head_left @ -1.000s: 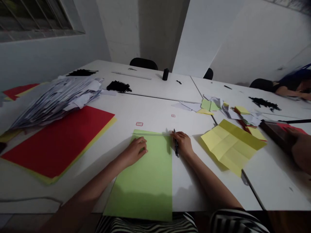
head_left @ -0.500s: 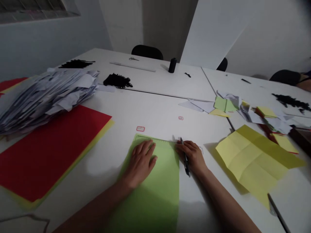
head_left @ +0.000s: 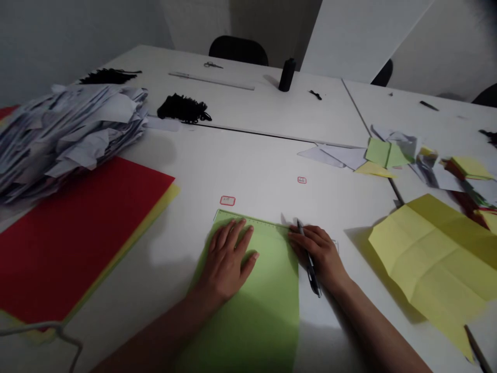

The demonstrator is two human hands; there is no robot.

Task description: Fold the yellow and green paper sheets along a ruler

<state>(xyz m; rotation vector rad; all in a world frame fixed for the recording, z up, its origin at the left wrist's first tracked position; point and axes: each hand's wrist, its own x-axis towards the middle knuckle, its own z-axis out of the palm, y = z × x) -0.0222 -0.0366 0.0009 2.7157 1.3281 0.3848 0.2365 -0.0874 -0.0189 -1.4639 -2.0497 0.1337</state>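
the right hand (head_left: 320,254) is closed round a slim black pen (head_left: 313,278); left of this grip, the left hand (head_left: 228,261), grasping nothing, lies spread on a light-green rectangular paper sheet (head_left: 267,300), a clear straight ruler (head_left: 267,224) along its far edge.

1. Sheet (head_left: 264,295) under left hand (head_left: 229,259): plain light green.
2. Ruler (head_left: 267,224), between both hands' fingertips: clear, fine dark graduations.
3. Pen (head_left: 313,282) in right hand (head_left: 321,256): black.
4. Creased paper (head_left: 427,259), right of right hand: yellow.
5. Top sheet (head_left: 97,223), left of left hand: solid red; under-sheet (head_left: 167,200), yellow.
6. Label (head_left: 227,200), beyond left hand: white, red border.
7. Tabletop (head_left: 233,160) around both hands: white.
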